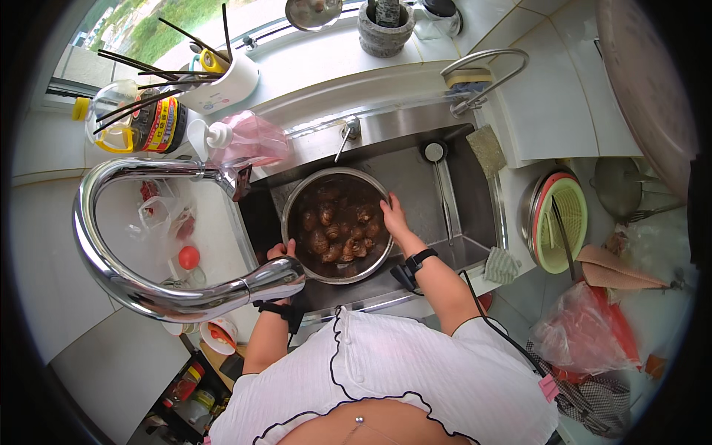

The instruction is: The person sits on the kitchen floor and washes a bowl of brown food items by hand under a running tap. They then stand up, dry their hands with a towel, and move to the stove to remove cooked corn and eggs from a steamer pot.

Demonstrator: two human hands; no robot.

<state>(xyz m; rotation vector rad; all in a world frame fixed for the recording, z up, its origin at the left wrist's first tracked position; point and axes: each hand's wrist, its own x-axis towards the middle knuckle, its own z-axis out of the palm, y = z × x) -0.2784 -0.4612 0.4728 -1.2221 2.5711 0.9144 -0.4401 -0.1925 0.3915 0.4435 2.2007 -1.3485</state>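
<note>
A round stainless steel bowl (pixel 338 171) sits in the left part of the steel sink (pixel 405 181). It holds murky brown water and several small, brown, ringed tubers (pixel 332 232) that look like taro. My right hand (pixel 395 216) grips the bowl's right rim, thumb on the edge. At the lower left rim is my left hand (pixel 280 250), its thumb and fingers on the edge. The spout of the chrome faucet (pixel 92 239) crosses in front of that hand and hides part of it. Both wrists wear black straps.
A pink soap bottle (pixel 258 139) stands behind the sink, near a small dispenser pump (pixel 351 129). A thin curved tap (pixel 485 97) rises at the back right. Nested colanders (pixel 573 222) lean on the right. A striped cloth (pixel 500 265) hangs over the front edge. A tomato (pixel 189 257) lies left.
</note>
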